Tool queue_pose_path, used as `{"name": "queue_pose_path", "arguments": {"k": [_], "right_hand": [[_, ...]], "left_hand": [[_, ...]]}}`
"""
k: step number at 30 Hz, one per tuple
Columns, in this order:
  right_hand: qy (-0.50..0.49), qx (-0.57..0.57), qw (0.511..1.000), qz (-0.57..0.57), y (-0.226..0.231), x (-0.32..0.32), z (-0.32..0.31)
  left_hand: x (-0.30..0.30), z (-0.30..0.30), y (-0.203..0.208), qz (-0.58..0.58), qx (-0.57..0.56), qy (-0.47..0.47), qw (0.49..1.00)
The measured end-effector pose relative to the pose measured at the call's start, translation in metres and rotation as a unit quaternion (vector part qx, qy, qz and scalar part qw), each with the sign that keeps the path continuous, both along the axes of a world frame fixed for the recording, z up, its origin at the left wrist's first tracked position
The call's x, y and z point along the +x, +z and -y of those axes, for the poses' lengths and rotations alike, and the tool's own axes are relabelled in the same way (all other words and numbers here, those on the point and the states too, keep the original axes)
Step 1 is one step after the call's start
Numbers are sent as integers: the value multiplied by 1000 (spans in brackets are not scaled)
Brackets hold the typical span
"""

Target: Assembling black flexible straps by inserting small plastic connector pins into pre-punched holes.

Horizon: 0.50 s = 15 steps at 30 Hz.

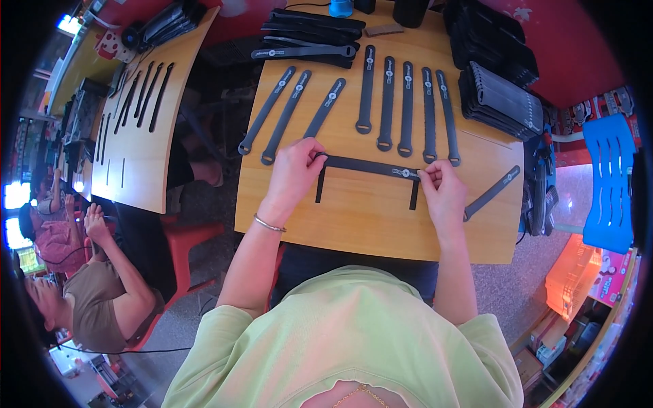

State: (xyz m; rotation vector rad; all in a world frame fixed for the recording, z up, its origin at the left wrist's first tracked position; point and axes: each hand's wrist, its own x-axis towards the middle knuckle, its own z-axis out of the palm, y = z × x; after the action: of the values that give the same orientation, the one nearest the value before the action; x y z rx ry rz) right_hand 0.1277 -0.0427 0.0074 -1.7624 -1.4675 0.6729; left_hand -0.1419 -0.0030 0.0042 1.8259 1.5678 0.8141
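Note:
Between my two hands a black strap (371,167) with a pale printed mark is stretched level above the near half of the table. My left hand (297,166) pinches its left end; my right hand (441,187) pinches the right end beside the printed mark. Below the strap, a narrow black strip (320,186) extends toward me near the left hand, and a second narrow strip (413,195) near the right one. Whether these strips touch the strap I cannot tell. Just beyond my left hand lies another strap (325,107), its lower end hidden by that hand.
Several loose straps (386,102) lie spread across the wooden table (367,231); one strap (492,192) lies at the right. Black strap bundles (309,37) and stacks (500,102) stand at the back. At left, a person (109,292) sits by another table (146,163).

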Motion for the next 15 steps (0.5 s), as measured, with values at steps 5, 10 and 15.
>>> {"name": "queue_pose_path", "arguments": {"k": [5, 10, 15], "right_hand": [[6, 17, 999, 40, -3, 2, 1], [8, 12, 1000, 25, -14, 13, 0], [23, -18, 991, -127, 35, 1, -2]], "left_hand": [[0, 2, 1, -8, 12, 0, 1000], [1, 4, 4, -88, 61, -9, 994], [33, 3, 59, -86, 247, -71, 963]]}}
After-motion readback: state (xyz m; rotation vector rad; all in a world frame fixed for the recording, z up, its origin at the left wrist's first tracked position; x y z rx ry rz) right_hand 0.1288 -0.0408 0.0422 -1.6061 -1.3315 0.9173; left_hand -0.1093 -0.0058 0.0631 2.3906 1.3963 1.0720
